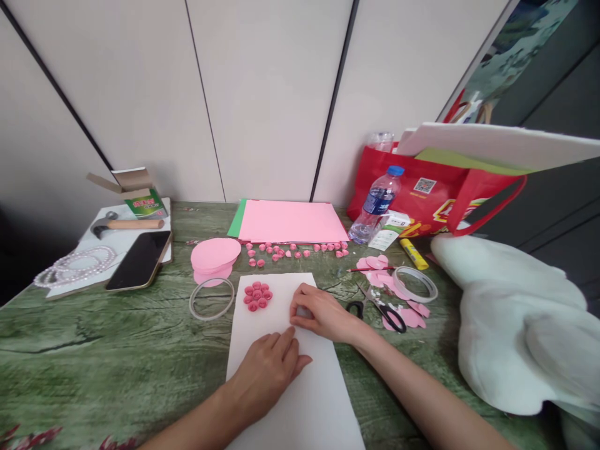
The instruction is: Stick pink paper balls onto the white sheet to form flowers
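A white sheet (262,331) lies on the green table in front of me, with a small cluster of pink paper rosettes (257,295) stuck near its top left. My left hand (272,369) rests on the sheet with its fingers curled together. My right hand (319,312) sits just beyond it on the sheet, fingers bent in a pinch around something small and pale that I cannot make out. The fingertips of both hands nearly meet.
Around the sheet lie tape rings (212,299) (415,283), scissors (379,309), pink paper circles (214,256), loose rosettes (295,250), pink paper (290,220), a glue stick (414,254), a bottle (377,203), a red bag (435,194), a phone (139,260), a hammer (126,224) and white cloth (520,325).
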Action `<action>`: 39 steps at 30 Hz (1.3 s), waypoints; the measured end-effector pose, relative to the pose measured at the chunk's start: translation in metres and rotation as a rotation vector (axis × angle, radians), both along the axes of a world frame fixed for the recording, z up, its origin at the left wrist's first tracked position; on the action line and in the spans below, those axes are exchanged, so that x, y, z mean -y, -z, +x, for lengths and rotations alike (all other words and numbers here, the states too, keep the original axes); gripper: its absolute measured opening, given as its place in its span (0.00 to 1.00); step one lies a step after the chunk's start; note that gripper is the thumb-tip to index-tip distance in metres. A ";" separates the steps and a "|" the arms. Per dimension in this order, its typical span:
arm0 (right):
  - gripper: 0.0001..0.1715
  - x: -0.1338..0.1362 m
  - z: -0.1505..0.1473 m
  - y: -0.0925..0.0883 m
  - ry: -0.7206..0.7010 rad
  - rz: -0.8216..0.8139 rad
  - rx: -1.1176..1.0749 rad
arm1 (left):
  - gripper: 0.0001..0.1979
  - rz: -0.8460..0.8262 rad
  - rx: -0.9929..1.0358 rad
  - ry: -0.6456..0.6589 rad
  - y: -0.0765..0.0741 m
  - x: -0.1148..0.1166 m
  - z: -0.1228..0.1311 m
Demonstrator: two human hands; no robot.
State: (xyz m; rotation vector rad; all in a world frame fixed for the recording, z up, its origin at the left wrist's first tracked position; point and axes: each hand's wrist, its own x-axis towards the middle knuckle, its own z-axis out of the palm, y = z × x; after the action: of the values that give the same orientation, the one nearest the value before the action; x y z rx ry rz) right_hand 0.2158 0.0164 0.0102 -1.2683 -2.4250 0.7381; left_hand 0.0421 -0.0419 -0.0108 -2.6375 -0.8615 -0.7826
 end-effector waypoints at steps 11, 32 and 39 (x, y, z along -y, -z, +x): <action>0.18 -0.005 0.000 0.016 0.148 -0.069 -0.165 | 0.16 -0.057 -0.006 -0.001 0.002 -0.002 0.000; 0.03 -0.001 0.006 0.023 0.201 -0.072 -0.344 | 0.20 -0.679 0.235 -0.108 -0.001 -0.011 -0.008; 0.06 0.015 -0.003 0.007 -0.009 0.158 0.000 | 0.19 -0.661 0.399 -0.053 0.004 -0.012 -0.011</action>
State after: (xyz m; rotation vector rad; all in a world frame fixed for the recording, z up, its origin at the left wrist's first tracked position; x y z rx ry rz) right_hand 0.2126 0.0015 0.0032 -1.1971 -2.4364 0.5362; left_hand 0.0314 -0.0298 -0.0149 -3.0296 -1.5100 -1.2051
